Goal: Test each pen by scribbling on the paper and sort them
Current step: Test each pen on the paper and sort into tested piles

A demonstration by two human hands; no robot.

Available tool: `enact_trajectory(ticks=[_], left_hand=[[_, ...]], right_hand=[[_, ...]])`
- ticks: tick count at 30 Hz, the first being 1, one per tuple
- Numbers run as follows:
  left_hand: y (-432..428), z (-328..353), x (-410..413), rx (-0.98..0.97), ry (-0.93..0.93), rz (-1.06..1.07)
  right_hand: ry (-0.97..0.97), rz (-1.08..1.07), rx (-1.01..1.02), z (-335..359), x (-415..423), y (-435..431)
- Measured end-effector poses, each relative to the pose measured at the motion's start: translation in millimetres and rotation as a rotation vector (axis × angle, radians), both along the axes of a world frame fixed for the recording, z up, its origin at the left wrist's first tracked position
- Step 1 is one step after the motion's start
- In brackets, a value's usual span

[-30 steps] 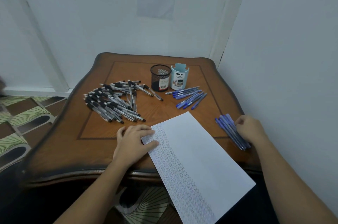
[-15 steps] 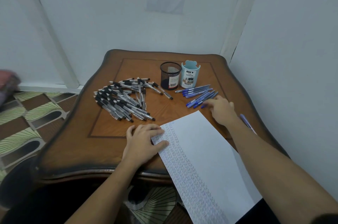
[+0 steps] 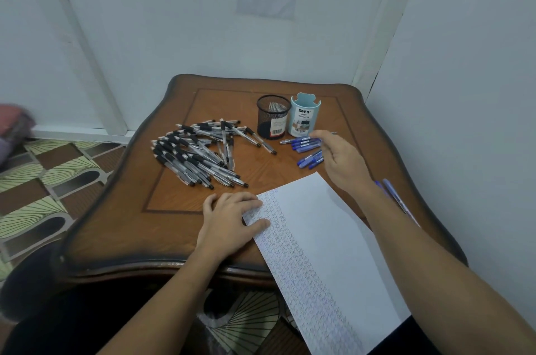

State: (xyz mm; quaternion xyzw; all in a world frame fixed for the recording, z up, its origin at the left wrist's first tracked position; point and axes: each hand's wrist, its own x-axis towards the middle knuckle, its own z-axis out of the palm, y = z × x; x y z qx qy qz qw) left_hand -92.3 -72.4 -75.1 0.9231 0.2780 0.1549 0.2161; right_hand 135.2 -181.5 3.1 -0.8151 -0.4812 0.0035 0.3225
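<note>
A white sheet of paper (image 3: 322, 227) with rows of scribbles along its left side lies at the table's front right and overhangs the edge. My left hand (image 3: 229, 218) rests flat on the paper's upper left corner. My right hand (image 3: 342, 157) reaches over a small group of blue pens (image 3: 301, 143) in front of the cups, fingers stretched out and holding nothing that I can see. A big pile of black-grip clear pens (image 3: 197, 154) lies on the left half of the table. A few more blue pens (image 3: 391, 192) lie by the right edge, partly hidden by my forearm.
A black mesh cup (image 3: 272, 118) and a light blue desk organizer (image 3: 304, 117) stand side by side at the back of the wooden table (image 3: 174, 224). White walls close in behind and on the right. Patterned floor shows to the left.
My right hand left the blue pens at the right edge and moved forward and left to the blue pens by the cups. My left hand stayed on the paper.
</note>
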Motion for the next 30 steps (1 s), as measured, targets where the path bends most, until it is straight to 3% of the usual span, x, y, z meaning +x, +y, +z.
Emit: enact_trajectory(ticks=[3, 5, 10, 15, 20, 25, 30], left_hand=[[-1, 0, -1, 0.0, 0.008, -0.004], [-1, 0, -1, -0.002, 0.012, -0.006], [-2, 1, -1, 0.025, 0.05, -0.025], [-1, 2, -1, 0.004, 0.051, -0.032], [-2, 2, -2, -0.008, 0.046, -0.035], [-2, 4, -2, 0.011, 0.055, -0.04], [-1, 4, -2, 0.018, 0.078, -0.051]], right_hand=[[-0.057, -0.065, -0.025, -4, -1, 3], [0.017, -0.082, 0.035, -6, -4, 5], [0.69, -0.176, 0.359, -7, -21, 14], [0.991, -0.129, 0.398, -25, -30, 18], [0.992, -0.08, 0.375, -51, -42, 16], [0.87, 0.042, 0.237, -53, -50, 22], [0.775, -0.066, 0.284, -65, -51, 23]])
